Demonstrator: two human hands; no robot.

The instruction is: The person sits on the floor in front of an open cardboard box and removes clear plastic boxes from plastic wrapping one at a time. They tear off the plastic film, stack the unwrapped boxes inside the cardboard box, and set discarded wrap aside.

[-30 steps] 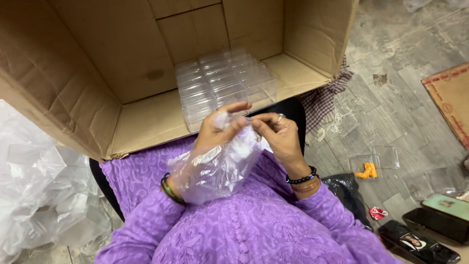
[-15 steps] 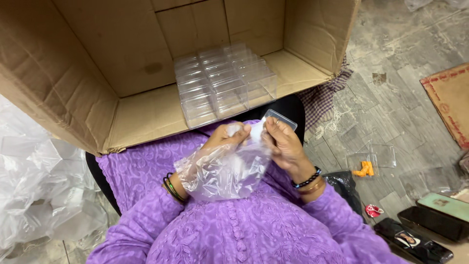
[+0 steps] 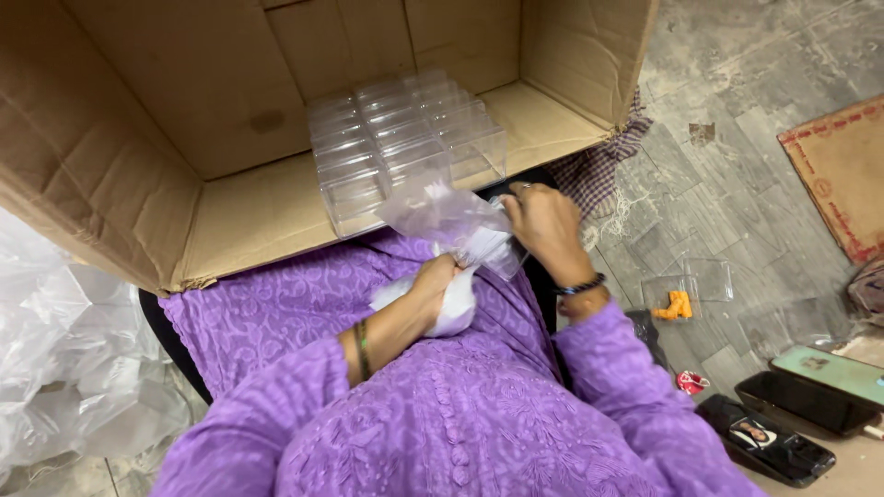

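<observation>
So the left hand [image 3: 433,281] is closed tight around the bunched lower end of a crinkly clear plastic bag [image 3: 447,216], down on the lap. The right hand [image 3: 543,221] sits just past it, fingers pinched shut on the bag's other end along with a small clear box edge, hard to tell exactly. Right beyond both hands there's a stack of clear plastic boxes [image 3: 396,138] inside a big brown cardboard carton [image 3: 138,184]. Off to the right hand's side, phones [image 3: 810,391] lie on the grey tiled floor [image 3: 737,120].
</observation>
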